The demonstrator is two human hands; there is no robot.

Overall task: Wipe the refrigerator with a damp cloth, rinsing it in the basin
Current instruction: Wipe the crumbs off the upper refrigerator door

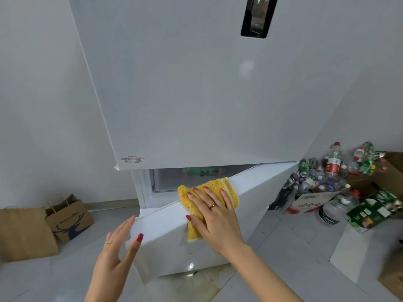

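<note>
Keep the right hand flat, fingers spread on the yellow cloth, rubbing along the lower door; the left hand, fingers straight and together, steadies the door's corner.

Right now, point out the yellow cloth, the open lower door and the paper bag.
yellow cloth (226, 188): head view, upper fluffy part.
lower door (165, 219): head view, top edge.
paper bag (69, 221): head view, printed front.
</note>
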